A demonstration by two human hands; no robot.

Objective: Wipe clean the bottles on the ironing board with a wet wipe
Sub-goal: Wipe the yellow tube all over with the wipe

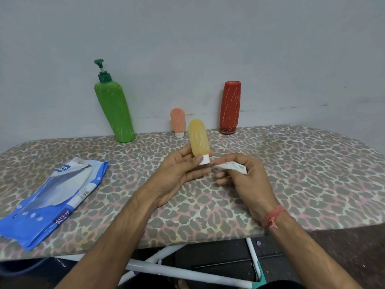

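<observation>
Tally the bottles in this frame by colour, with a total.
Green pump bottle, standing by the wall: 1
Red bottle, cap down: 1
Pink bottle, cap down: 1
Yellow bottle, held in the left hand: 1
Total: 4

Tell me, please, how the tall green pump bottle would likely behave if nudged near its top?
The green pump bottle stands tall on a narrow base near the ironing board's far edge, so it would probably tip rather than slide. Its smooth surface might be slippery, and the padded cover may make it wobble.
</observation>
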